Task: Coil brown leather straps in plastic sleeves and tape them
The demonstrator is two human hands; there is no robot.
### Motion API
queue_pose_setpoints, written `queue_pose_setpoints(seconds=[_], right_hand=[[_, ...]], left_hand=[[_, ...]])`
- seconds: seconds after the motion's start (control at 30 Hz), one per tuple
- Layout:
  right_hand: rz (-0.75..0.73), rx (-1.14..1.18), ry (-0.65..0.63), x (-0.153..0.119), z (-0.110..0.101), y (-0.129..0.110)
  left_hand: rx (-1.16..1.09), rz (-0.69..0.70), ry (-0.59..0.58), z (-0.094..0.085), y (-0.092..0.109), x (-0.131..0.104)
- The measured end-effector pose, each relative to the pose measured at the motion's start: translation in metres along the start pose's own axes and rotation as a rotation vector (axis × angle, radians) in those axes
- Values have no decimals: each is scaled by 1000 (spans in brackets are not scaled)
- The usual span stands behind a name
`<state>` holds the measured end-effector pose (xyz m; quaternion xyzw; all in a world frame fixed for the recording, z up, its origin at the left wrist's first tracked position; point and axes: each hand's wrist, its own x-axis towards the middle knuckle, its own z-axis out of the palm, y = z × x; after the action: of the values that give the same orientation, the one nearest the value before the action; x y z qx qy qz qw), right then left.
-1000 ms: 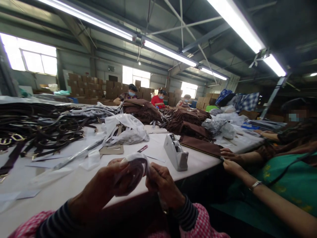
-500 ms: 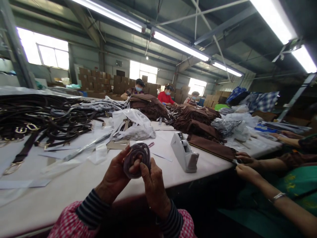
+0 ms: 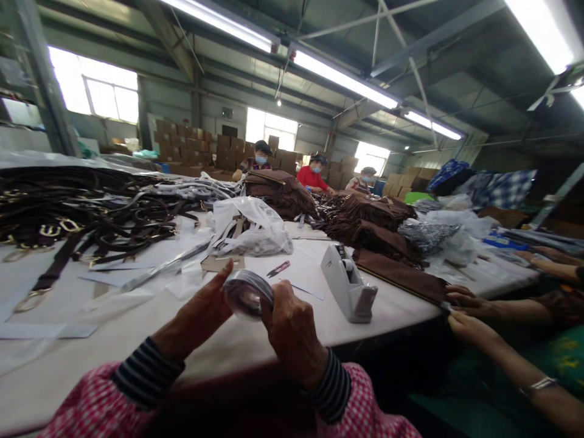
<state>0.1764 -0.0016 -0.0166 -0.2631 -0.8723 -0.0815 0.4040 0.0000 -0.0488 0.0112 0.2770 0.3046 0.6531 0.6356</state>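
A coiled strap (image 3: 246,292), greyish and shiny as if wrapped in clear plastic, is held up above the table's front edge. My right hand (image 3: 292,325) grips its right rim, thumb and fingers closed round it. At the coil's left side is my left hand (image 3: 201,313), its thumb pointing up and the fingers partly hidden; it supports that side. Just beyond the coil lie small thread snips (image 3: 278,269) with reddish handles. A grey tape dispenser (image 3: 349,289) stands to the right of my right hand.
Dark straps with gold buckles (image 3: 59,228) are heaped at left. A white plastic bag (image 3: 250,228) lies mid-table, with brown pouches (image 3: 374,225) piled behind. At right, a co-worker's hands (image 3: 465,304) hold a brown zipped pouch (image 3: 401,274). Other people sit across the table.
The coil has turned from face-on to tilted, showing its layered edge. My left hand has slid down-left with fingers out of the coil's centre; my right hand has closed on its right rim.
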Motion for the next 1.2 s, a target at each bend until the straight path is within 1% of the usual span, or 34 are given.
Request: queue_pose_setpoints(seconds=[0.03, 0.07, 0.13, 0.17, 0.2, 0.23, 0.27, 0.33, 0.4, 0.47, 0.53, 0.57, 0.63, 0.73, 0.83, 0.9, 0.97, 1.03, 1.1, 1.2], right_hand=[[-77, -71, -22, 4, -2, 7], [-160, -139, -49, 7, -3, 13], [-313, -237, -104, 10, 0, 24], [-369, -260, -134, 10, 3, 28], [-411, -261, -176, 9, 6, 30], [-442, -241, -232, 6, 9, 33], [-458, -203, -296, 3, 10, 35], [-420, -63, -432, -3, 8, 40], [-302, 166, -557, -8, -1, 47], [-162, 404, -648, -9, -13, 57], [-71, 557, -696, -8, -21, 65], [-46, 585, -698, -7, -22, 68], [-30, 566, -669, -3, -20, 71], [-38, 506, -640, 6, -7, 74], [-24, 525, -692, 15, 7, 77], [-52, 519, -701, 20, 15, 77], [-91, 508, -682, 21, 21, 74], [-99, 511, -657, 20, 25, 70], [-78, 512, -632, 16, 28, 65], [-33, 515, -597, 12, 28, 62]], left_hand=[[130, 12, -66, -2, 11, -1], [308, 29, -142, -3, 22, -1], [816, 76, -316, -6, 40, 0], [1064, 101, -387, -9, 44, 0], [1259, 131, -432, -12, 45, 0], [1376, 169, -450, -17, 41, -1], [1441, 228, -456, -22, 35, -3], [1511, 362, -464, -34, 18, -9], [1554, 452, -482, -43, 2, -17], [1589, 477, -497, -47, -6, -21], [1604, 484, -517, -47, -6, -21], [1601, 487, -532, -46, -5, -20], [1597, 483, -568, -44, 1, -16], [1616, 477, -630, -43, 9, -7], [1638, 473, -713, -43, 20, 0], [1697, 441, -746, -41, 27, 3], [1815, 394, -710, -36, 32, 2], [1948, 363, -601, -27, 30, -1], [2022, 370, -468, -20, 20, -4], [1999, 412, -343, -15, -4, -7]])
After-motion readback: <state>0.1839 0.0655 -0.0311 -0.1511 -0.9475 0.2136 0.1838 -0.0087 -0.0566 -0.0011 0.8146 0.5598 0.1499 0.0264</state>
